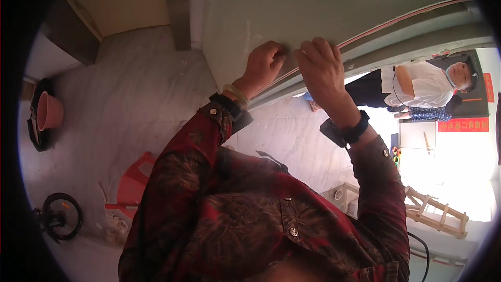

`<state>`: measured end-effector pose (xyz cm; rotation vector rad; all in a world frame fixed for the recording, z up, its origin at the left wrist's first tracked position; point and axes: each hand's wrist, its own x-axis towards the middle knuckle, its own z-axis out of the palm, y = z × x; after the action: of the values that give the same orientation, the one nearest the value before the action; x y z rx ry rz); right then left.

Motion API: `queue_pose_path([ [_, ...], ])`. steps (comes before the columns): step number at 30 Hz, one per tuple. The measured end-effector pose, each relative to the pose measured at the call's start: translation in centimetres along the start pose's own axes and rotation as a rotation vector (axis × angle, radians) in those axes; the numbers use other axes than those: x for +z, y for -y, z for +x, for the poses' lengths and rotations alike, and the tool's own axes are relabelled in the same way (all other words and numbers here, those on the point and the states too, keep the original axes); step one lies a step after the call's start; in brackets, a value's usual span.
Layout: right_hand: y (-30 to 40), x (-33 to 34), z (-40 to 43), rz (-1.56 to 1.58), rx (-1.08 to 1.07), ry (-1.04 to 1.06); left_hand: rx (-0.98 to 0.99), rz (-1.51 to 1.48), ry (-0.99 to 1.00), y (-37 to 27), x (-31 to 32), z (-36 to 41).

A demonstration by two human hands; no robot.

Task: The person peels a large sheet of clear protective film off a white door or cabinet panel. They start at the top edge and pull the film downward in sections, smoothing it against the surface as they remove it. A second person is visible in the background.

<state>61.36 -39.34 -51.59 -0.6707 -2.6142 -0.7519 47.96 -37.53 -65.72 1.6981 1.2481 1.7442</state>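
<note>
A thin red-and-white cable or strip [403, 20] runs along the edge where the pale green wall [332, 0] meets the door frame [422, 33]. My left hand [263, 64] is raised close to the wall, its fingers curled and the thumb near the index finger. Beside it, my right hand [321, 66] reaches over the frame edge with bent fingers against the wall, covering part of the strip. Between the hands the strip shows again and runs down below my left wrist. Any small thing pinched in the fingertips is hidden. Both wrists wear dark straps with black devices.
Beyond the doorway stands a person in a white shirt [422, 82], with another person partly visible behind. A wooden ladder [438, 213] lies at lower right. A red plastic chair [131, 188], a pink bucket [50, 111] and a wheel [62, 216] are on the left.
</note>
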Motion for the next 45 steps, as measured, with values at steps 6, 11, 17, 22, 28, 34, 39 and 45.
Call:
queue_pose_path([
  [6, -0.5, 2.5, 2.0, -0.372, -0.136, 0.253, 0.024, 0.046, 0.023, -0.3, 0.0, 0.1],
  [11, -0.6, 3.3, 2.5, -0.254, -0.262, 0.367, 0.007, 0.000, -0.001, 0.4, -0.1, -0.1],
  [17, -0.6, 3.4, 2.5, -0.262, -0.281, 0.208, 0.086, -0.052, -0.091, -0.4, 0.3, 0.0],
  [22, 0.3, 3.6, 2.4, -0.292, -0.217, 0.289, 0.078, -0.013, -0.083, -0.5, 0.2, -1.1],
  [28, 0.0, 3.7, 2.5, -0.313, -0.278, 0.290, 0.050, -0.071, -0.102, 0.1, 0.8, -1.1],
  [34, -0.4, 4.6, 1.4, -0.331, -0.304, 0.290, -0.033, -0.167, -0.155, -1.0, 1.8, -1.1],
  [39, 0.6, 4.8, 1.1, -0.356, -0.241, 0.365, 0.026, -0.125, -0.169, -0.5, 3.0, -0.9],
  [45, 0.7, 3.8, 1.6, -0.367, -0.173, 0.558, -0.018, -0.081, -0.118, -0.4, 3.2, -1.1],
])
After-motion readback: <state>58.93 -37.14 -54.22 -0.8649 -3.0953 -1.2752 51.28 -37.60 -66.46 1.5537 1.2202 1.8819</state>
